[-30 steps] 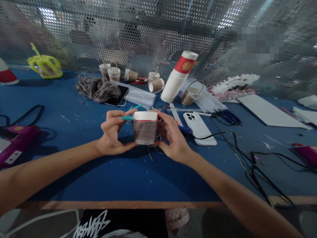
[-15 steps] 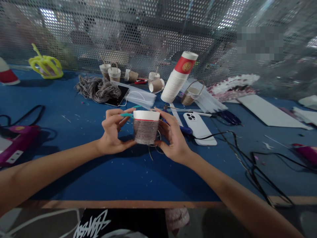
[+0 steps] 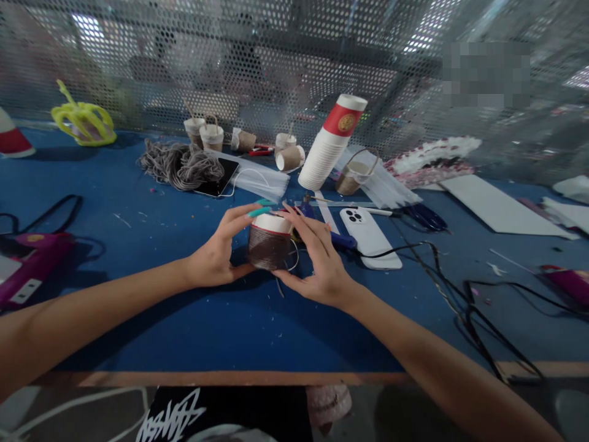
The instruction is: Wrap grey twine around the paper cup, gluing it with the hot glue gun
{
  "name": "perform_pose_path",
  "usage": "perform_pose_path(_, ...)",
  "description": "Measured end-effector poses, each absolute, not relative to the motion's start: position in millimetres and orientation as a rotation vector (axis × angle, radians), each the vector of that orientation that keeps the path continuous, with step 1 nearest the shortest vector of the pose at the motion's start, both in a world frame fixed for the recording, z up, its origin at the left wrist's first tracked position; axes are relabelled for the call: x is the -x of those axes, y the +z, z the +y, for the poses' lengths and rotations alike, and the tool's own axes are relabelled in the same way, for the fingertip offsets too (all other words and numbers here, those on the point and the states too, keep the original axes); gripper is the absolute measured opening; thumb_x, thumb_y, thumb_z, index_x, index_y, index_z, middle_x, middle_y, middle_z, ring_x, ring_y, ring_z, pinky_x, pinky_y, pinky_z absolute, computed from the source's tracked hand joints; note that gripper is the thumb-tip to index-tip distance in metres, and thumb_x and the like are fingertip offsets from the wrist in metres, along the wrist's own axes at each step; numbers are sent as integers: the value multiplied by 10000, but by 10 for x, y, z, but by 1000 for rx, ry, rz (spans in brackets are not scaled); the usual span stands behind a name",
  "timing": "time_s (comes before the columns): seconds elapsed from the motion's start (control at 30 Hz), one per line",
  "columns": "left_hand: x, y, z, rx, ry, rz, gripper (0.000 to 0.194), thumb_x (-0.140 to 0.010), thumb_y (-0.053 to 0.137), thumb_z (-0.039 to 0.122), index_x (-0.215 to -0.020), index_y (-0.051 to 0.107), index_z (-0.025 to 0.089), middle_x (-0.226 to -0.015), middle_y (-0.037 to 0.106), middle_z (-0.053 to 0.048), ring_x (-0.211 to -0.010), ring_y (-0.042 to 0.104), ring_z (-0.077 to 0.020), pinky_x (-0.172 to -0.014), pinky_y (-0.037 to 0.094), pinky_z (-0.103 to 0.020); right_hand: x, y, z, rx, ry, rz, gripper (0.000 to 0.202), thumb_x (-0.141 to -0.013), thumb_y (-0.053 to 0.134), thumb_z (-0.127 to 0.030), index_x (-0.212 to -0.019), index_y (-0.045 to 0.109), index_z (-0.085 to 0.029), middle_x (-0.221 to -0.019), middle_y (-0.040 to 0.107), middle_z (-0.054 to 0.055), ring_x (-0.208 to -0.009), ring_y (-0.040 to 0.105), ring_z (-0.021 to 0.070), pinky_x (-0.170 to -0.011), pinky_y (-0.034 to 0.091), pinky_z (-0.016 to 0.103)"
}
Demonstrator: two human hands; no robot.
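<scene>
A short paper cup [image 3: 269, 247], wound with brown-grey cord below a red line and a white rim band, is between my hands just over the blue table. My left hand [image 3: 222, 244] grips its left side, thumb low and long turquoise-nailed fingers over the rim. My right hand [image 3: 321, 256] grips the right side, thumb at the base and fingers at the top edge. A loose loop of thin cord [image 3: 293, 255] hangs by the cup's right side. Behind the right fingers lies a blue-handled tool [image 3: 343, 240], partly hidden.
Behind stand a leaning stack of paper cups [image 3: 324, 147], small basket-like cups [image 3: 211, 136] and a grey cord bundle [image 3: 181, 166]. At right lie a white phone [image 3: 370, 238] and black cables [image 3: 469, 307]. A purple glue gun [image 3: 39, 264] is at left; the table's front edge [image 3: 230, 379] runs below.
The cup has tilted and sunk slightly, its rim tipping away from me. Fingers of both hands have moved in over the rim, and my left hand has shifted right.
</scene>
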State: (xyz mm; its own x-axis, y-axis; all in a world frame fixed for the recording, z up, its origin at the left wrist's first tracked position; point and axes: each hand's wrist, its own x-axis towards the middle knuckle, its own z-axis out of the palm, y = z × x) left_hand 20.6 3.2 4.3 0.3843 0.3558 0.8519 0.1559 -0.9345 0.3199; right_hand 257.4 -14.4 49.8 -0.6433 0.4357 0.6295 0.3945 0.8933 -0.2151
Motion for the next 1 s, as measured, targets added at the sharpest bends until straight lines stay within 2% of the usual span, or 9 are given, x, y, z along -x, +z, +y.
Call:
perform_pose_path(0.17, -192, 25, -5, -2326, 1562, 427, 1019, -735, 826, 120, -1506, 221, 400, -1429, 384, -125, -1394, 466, -293, -1010, 596, -492, -2552, 485, -146, 510, 192, -2305, 1074, -812, 744, -212, -1599, 27, -351, -1648, 300, 110, -1503, 337, 356, -1208, 335, 630)
perform_pose_path(0.3, -193, -25, 6, -2213, 1587, 410, 1016, -675, 885, 139, -1449, 282, 400, -1420, 359, -109, -1400, 461, -293, -936, 642, -414, -2571, 450, -122, 565, 380, -2243, 1006, -785, 782, -233, -1566, 157, -337, -1660, 275, 110, -1540, 268, 343, -1236, 298, 630)
perform_pose_path(0.4, -193, -44, 35, -2220, 1566, 424, 1056, -664, 902, 195, -1466, 242, 386, -1430, 361, -124, -1419, 444, -316, -1048, 567, -524, -2578, 408, -103, 551, 457, -2190, 911, -787, 780, -219, -1519, 246, -304, -1617, 361, 135, -1515, 335, 329, -1225, 342, 609)
perform_pose_path(0.53, -186, -15, 43, -2322, 1575, 480, 1072, -672, 891, 234, -1494, 214, 353, -1457, 374, -152, -1435, 424, -363, -1152, 431, -629, -2570, 378, -93, 483, 435, -2154, 862, -789, 757, -151, -1468, 264, -350, -1585, 421, 104, -1468, 429, 298, -1224, 372, 568)
perform_pose_path(0.7, -170, 53, -6, -2392, 1487, 569, 1021, -694, 841, 196, -1509, 233, 291, -1387, 448, -170, -1390, 458, -372, -1128, 454, -635, -2535, 349, -107, 438, 407, -2162, 832, -785, 750, -107, -1393, 238, -356, -1572, 431, 129, -1464, 439, 284, -1185, 411, 586)
perform_pose_path(0.8, -170, 84, -39, -2396, 1406, 686, 999, -689, 820, 171, -1509, 255, 252, -1364, 461, -177, -1338, 495, -359, -1084, 511, -600, -2556, 371, -71, 459, 444, -2173, 702, -783, 779, -164, -1261, 299, -347, -1579, 432, 123, -1469, 431, 282, -1189, 401, 586)
perform_pose_path(0.9, -172, 92, -52, -2388, 1429, 773, 921, -709, 783, 118, -1489, 311, 251, -1364, 455, -162, -1314, 519, -315, -991, 602, -462, -2730, 530, 65, 470, 641, -2187, 780, -664, 902, -319, -1205, 340, -329, -1601, 392, 120, -1482, 405, 308, -1208, 373, 566)
perform_pose_path(0.93, -173, 91, -47, -2381, 1461, 785, 895, -715, 773, 104, -1480, 331, 250, -1365, 448, -158, -1326, 513, -310, -968, 615, -426, -2829, 618, 129, 493, 686, -2180, 791, -644, 911, -364, -1205, 354, -326, -1597, 385, 114, -1470, 421, 314, -1204, 379, 562)
perform_pose_path(1.0, -175, 87, -24, -2359, 1545, 774, 865, -719, 774, 102, -1463, 358, 247, -1356, 439, -150, -1353, 497, -316, -991, 603, -431, -3058, 818, 260, 711, 726, -2167, 689, -699, 862, -403, -1199, 397, -316, -1542, 441, 108, -1382, 519, 313, -1149, 439, 570)
